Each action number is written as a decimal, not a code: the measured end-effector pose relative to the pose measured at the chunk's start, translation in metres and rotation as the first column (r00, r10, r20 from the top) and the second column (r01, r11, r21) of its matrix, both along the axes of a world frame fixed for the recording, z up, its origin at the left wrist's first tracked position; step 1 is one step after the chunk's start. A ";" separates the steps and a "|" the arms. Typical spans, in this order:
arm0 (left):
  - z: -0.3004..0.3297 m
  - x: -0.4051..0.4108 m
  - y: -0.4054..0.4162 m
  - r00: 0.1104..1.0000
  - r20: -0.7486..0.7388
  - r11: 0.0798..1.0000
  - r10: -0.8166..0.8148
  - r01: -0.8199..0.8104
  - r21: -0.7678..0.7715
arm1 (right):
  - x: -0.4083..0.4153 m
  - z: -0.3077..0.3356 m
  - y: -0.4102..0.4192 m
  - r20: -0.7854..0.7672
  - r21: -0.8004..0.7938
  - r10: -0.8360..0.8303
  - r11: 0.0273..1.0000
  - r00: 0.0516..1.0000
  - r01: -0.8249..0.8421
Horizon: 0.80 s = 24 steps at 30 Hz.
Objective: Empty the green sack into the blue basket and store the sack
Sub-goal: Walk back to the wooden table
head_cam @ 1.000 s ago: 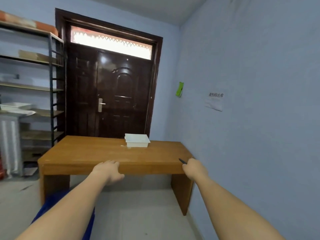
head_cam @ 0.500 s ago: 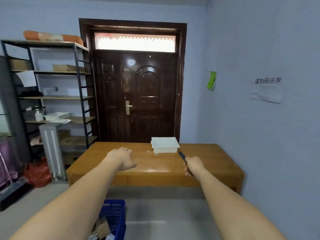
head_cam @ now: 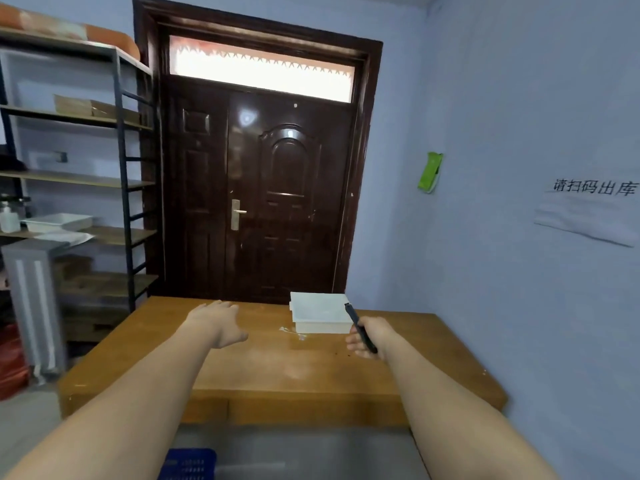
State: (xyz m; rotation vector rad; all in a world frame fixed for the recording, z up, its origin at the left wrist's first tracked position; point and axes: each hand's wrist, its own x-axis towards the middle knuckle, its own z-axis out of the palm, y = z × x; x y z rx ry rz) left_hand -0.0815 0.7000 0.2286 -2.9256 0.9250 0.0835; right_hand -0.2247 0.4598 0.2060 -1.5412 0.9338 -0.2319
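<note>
Only a corner of the blue basket (head_cam: 188, 463) shows, on the floor at the bottom edge below my left forearm. No green sack is in view. My left hand (head_cam: 218, 322) hovers over the wooden table (head_cam: 277, 372) with its fingers apart and nothing in it. My right hand (head_cam: 369, 337) is closed around a thin dark pen-like tool (head_cam: 358, 325) whose tip points up and away, just in front of a white lidded box (head_cam: 318, 313) at the table's far side.
A dark double door (head_cam: 256, 202) stands behind the table. A metal shelf rack (head_cam: 76, 174) with trays and boxes lines the left wall, with a grey radiator (head_cam: 33, 306) beside it. The blue wall on the right carries a green holder (head_cam: 429, 171) and a paper sign (head_cam: 588, 209).
The view has moved closer to the table and tilted up. Both hands have advanced over the tabletop; the right hand with its dark tool now sits near the white box. Less of the basket shows.
</note>
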 end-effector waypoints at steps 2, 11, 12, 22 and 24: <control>-0.005 0.026 -0.017 1.000 0.014 1.000 -0.026 0.027 -0.017 | 0.026 0.000 -0.009 -0.006 -0.023 -0.027 0.999 1.000 0.027; -0.040 0.106 -0.089 0.995 -0.012 0.995 -0.103 0.103 0.003 | 0.108 -0.030 -0.062 -0.098 -0.099 -0.039 0.995 0.994 0.030; -0.041 0.115 -0.098 0.995 -0.009 0.995 -0.099 0.099 -0.013 | 0.115 -0.034 -0.071 -0.107 -0.099 -0.045 0.995 0.993 0.035; -0.089 0.182 -0.220 0.988 -0.102 0.992 -0.120 0.123 0.032 | 0.206 -0.077 -0.183 -0.159 -0.029 0.002 1.000 0.987 -0.006; -0.091 0.200 -0.250 0.989 -0.102 0.993 -0.103 0.108 0.048 | 0.224 -0.090 -0.214 -0.179 -0.021 0.013 1.000 0.984 -0.017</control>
